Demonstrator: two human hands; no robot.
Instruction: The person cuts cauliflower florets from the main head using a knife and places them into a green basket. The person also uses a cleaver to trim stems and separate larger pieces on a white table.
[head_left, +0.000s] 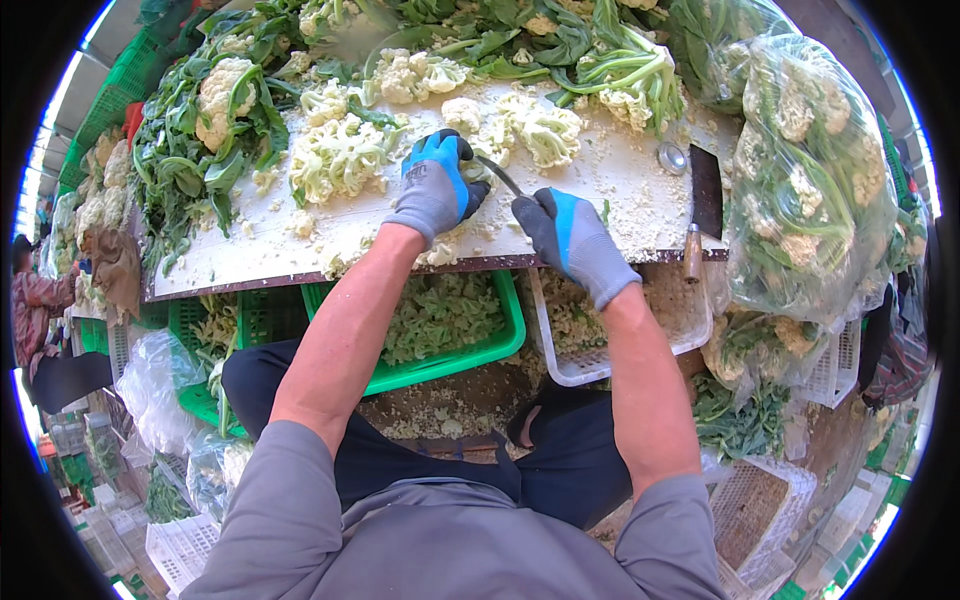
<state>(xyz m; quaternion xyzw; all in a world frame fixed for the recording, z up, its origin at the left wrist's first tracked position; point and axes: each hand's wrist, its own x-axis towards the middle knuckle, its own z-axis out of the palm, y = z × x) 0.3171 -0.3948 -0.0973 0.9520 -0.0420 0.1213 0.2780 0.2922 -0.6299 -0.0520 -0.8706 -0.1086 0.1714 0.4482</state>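
Note:
My left hand (437, 182), in a grey and blue glove with black fingertips, is bent over the white work board (495, 229); its fingers curl, and whether something small lies under them I cannot tell. In my right hand (574, 232), gloved alike, is a knife with a narrow curved blade (499, 174), its tip close to the left fingers. Beyond both hands lie cut cauliflower florets (544, 131) and a small floret (461, 114). More cut cauliflower (341, 157) lies left of my left hand.
A cleaver (705, 191) and a round metal object (672, 158) lie right. Leafy cauliflower heads (225, 101) line the board's left and far sides. Bagged cauliflower (814, 180) stands right. Below the edge are a green crate (450, 367) and a white crate (585, 371). Another person (45, 307) is far left.

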